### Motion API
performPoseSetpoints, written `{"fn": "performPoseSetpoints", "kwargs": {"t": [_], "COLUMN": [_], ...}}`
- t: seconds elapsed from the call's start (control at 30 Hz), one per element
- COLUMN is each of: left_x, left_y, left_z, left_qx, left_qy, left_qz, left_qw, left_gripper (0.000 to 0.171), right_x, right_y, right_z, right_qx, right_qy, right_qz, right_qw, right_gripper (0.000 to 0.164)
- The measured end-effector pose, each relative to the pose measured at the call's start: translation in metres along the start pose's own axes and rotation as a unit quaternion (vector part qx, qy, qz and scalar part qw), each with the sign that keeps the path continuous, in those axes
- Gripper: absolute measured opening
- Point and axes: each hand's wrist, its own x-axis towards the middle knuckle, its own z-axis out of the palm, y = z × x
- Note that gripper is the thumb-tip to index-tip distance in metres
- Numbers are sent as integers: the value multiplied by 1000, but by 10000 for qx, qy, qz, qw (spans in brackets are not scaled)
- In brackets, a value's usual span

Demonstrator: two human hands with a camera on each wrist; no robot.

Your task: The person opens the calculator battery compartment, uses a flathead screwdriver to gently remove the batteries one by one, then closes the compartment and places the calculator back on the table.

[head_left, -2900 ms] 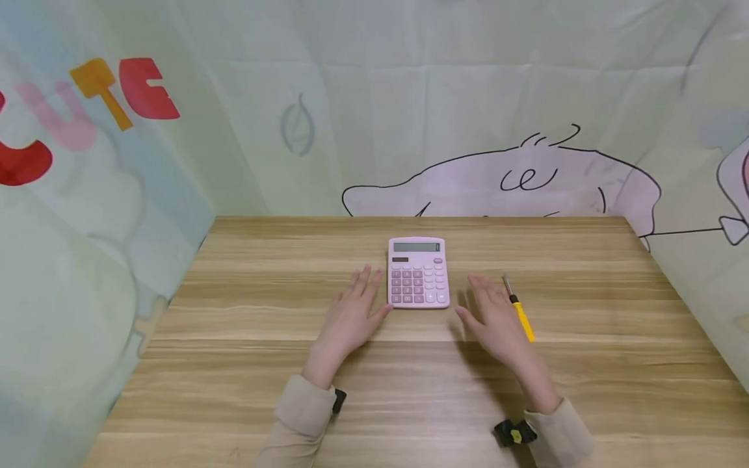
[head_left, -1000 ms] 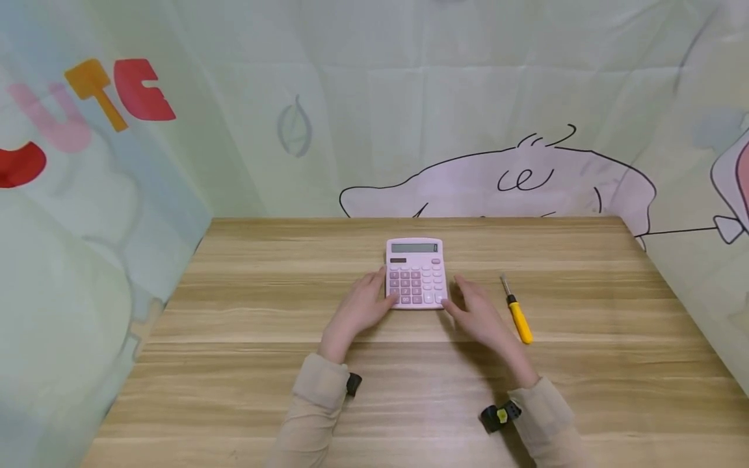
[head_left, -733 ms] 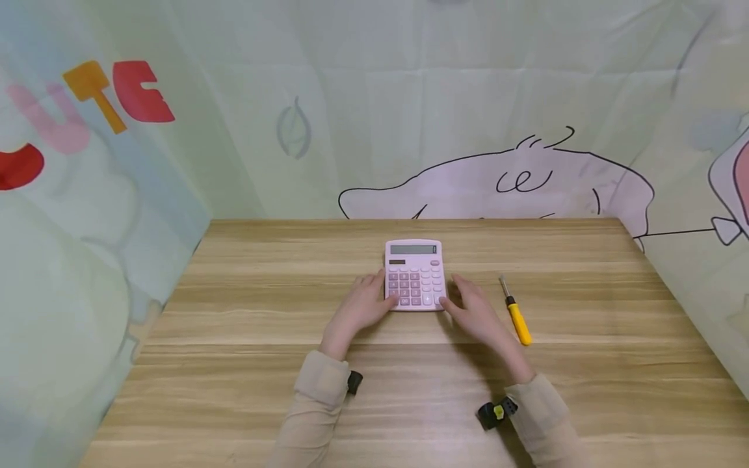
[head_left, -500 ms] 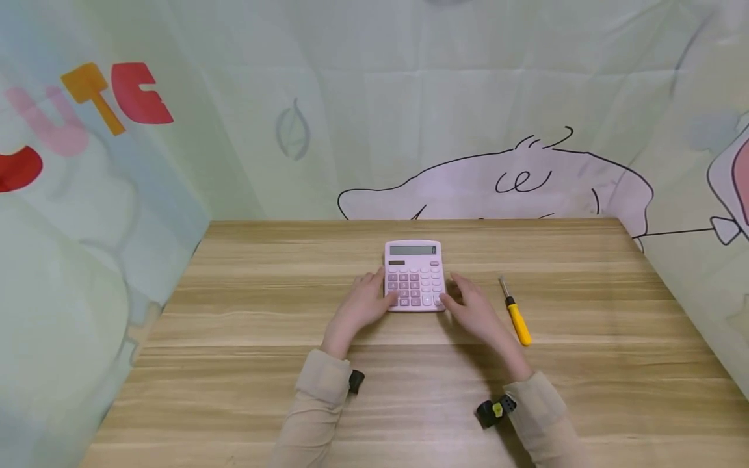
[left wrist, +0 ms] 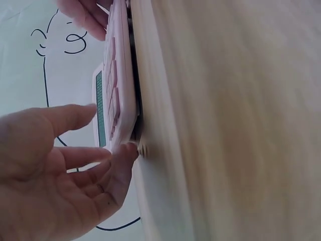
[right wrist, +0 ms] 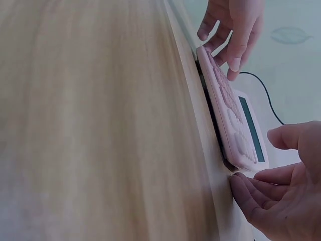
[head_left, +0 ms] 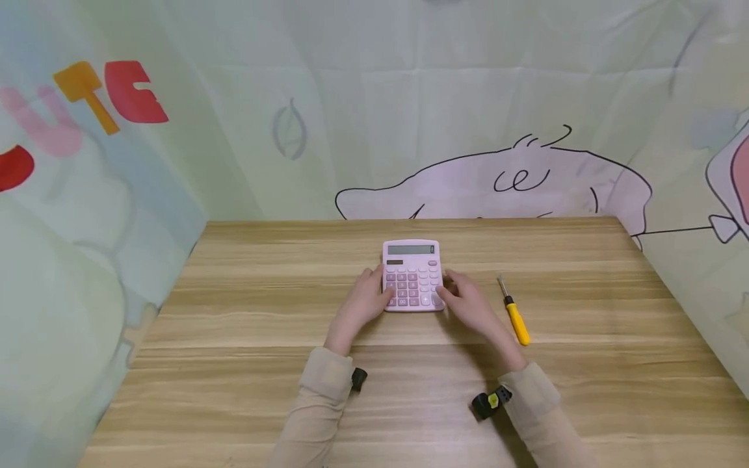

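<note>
A pink calculator with a grey display lies face up on the wooden table. At its left edge is my left hand, the thumb over the lower left keys in the head view. The left wrist view shows that hand's fingertips right at the calculator's side, low by the tabletop, with the thumb held off the keys. My right hand mirrors this on the other side. In the right wrist view its fingertips meet the lower side edge, while the thumb stands apart from the keys.
To the right of my right hand lies a screwdriver with a yellow handle, its metal tip pointing away. The table ends at a printed curtain behind and at both sides. Black wrist cameras sit at both cuffs.
Both hands have moved inward from beside the calculator to its two side edges, thumbs coming over the keys. Lately the right thumb shifted slightly upward. Calculator and screwdriver keep their places on the table.
</note>
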Motion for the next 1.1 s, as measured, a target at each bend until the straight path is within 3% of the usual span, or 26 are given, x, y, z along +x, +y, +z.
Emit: {"fn": "performPoseSetpoints", "kwargs": {"t": [0.33,0.6,0.87,1.1], "left_x": [12,17,20,22], "left_y": [-3,-5,-6,-4], "left_z": [0,0,-2,-3], "left_qx": [-247,-541,-1496,-1368], "left_qy": [129,-136,-248,-232], "left_qz": [-68,-346,-688,-818], "left_qw": [9996,9978,9860,9869], "left_gripper": [50,51,49,46], "right_x": [9,16,27,32], "right_y": [-1,3,0,-3], "right_z": [1,4,5,2], "right_qx": [476,333,296,182], "right_qy": [-38,4,-3,-53], "right_qz": [169,265,215,188], "right_qw": [9987,9991,9993,9996], "right_gripper": [49,48,46,44]}}
